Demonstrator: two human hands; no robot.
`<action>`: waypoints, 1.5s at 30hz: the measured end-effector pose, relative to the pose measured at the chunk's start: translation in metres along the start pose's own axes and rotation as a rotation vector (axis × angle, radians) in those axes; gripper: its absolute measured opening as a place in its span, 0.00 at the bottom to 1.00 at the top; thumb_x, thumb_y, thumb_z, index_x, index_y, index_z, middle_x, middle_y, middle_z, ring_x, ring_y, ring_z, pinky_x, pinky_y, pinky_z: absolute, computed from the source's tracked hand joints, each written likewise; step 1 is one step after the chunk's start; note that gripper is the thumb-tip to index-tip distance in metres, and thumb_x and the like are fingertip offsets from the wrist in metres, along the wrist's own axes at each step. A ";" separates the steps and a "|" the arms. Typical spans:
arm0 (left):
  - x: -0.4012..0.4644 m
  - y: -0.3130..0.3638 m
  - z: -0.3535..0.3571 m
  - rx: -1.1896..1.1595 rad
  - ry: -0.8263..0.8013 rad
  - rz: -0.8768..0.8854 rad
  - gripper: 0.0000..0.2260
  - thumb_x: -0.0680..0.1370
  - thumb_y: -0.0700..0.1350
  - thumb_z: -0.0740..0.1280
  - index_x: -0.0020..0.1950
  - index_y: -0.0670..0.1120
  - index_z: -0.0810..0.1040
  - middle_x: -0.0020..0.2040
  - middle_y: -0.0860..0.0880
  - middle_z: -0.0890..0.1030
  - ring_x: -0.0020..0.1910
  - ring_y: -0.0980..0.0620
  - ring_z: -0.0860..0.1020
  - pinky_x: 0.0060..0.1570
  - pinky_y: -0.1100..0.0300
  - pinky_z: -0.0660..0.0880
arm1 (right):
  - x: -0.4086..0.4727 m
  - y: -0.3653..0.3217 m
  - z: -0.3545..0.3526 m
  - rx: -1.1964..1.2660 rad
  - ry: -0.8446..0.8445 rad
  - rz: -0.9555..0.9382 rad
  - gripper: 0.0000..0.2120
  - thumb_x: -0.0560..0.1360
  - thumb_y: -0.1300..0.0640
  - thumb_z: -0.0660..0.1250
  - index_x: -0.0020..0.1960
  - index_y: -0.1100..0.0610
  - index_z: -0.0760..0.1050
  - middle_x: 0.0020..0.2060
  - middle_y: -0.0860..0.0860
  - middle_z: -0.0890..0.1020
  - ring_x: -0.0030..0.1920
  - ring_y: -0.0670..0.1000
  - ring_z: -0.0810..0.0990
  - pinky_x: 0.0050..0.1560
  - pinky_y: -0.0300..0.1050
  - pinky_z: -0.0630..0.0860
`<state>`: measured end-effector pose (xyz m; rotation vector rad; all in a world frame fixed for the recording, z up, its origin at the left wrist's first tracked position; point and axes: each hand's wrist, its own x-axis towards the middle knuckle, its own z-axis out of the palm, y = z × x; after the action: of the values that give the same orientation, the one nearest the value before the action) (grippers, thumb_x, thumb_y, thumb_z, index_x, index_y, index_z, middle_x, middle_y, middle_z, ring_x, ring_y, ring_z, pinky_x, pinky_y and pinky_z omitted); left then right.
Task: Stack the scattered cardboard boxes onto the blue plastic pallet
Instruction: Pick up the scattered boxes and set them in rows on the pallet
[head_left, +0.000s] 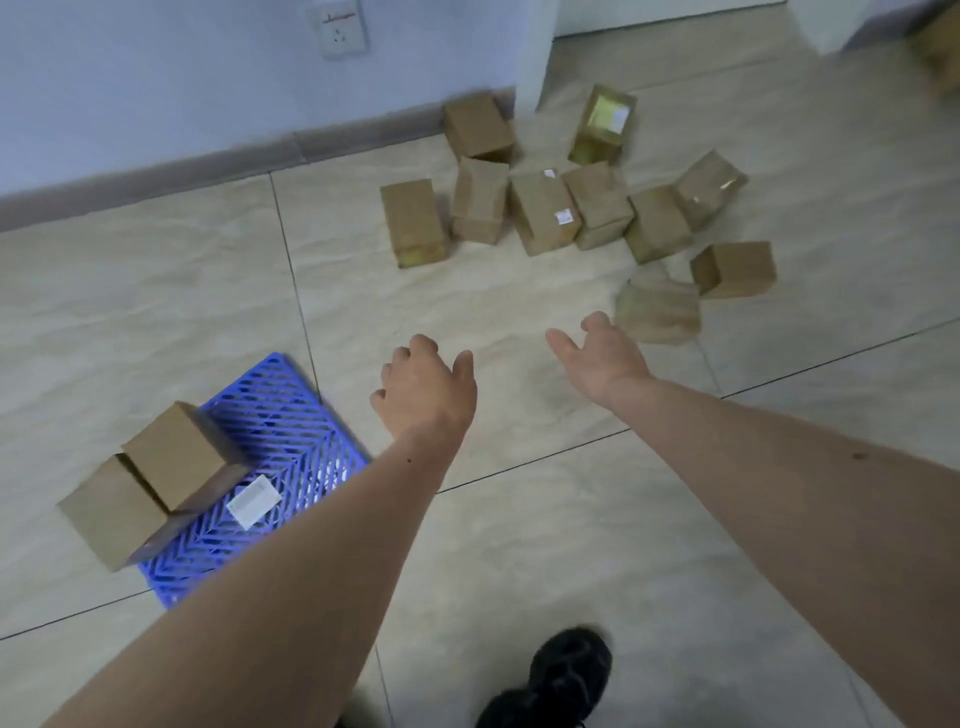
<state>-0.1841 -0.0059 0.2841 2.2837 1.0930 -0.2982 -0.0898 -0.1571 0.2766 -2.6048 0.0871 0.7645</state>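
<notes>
The blue plastic pallet (280, 431) lies on the floor at the lower left. Two cardboard boxes (171, 457) stand side by side on its left part, and a white label sits on its grid. Several more cardboard boxes (540, 210) lie scattered on the tiles further ahead, near the wall. My left hand (423, 384) reaches forward over the bare floor, fingers loosely curled, holding nothing. My right hand (605, 356) is stretched out with relaxed fingers, empty, just short of the nearest blurred box (660, 309).
A wall with a dark baseboard (208, 166) and a socket runs along the back left. A white post (535, 52) rises behind the boxes. My black shoe (561, 675) is at the bottom. Another box (943, 41) shows at the top right corner.
</notes>
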 end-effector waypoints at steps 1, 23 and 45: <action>-0.004 0.018 0.010 -0.015 -0.008 -0.004 0.19 0.78 0.57 0.61 0.64 0.48 0.71 0.61 0.47 0.75 0.63 0.45 0.71 0.59 0.48 0.65 | 0.006 0.015 -0.014 -0.009 -0.003 -0.003 0.29 0.78 0.40 0.59 0.69 0.60 0.65 0.64 0.60 0.73 0.65 0.61 0.72 0.61 0.51 0.69; 0.079 0.272 0.181 0.072 -0.143 0.044 0.18 0.78 0.58 0.60 0.61 0.47 0.71 0.59 0.49 0.75 0.59 0.46 0.74 0.52 0.51 0.65 | 0.247 0.172 -0.180 -0.140 -0.022 0.069 0.26 0.76 0.39 0.61 0.63 0.59 0.71 0.58 0.59 0.77 0.59 0.62 0.76 0.57 0.51 0.73; 0.119 0.264 0.454 -0.314 -0.315 -0.459 0.36 0.74 0.69 0.58 0.64 0.39 0.75 0.60 0.40 0.79 0.60 0.40 0.76 0.52 0.56 0.71 | 0.429 0.264 -0.054 -0.365 -0.334 -0.302 0.33 0.77 0.35 0.57 0.76 0.51 0.58 0.74 0.53 0.66 0.72 0.57 0.65 0.69 0.54 0.66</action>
<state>0.1165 -0.3293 -0.0249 1.6305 1.3732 -0.5973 0.2546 -0.3951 -0.0093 -2.6798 -0.5792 1.1733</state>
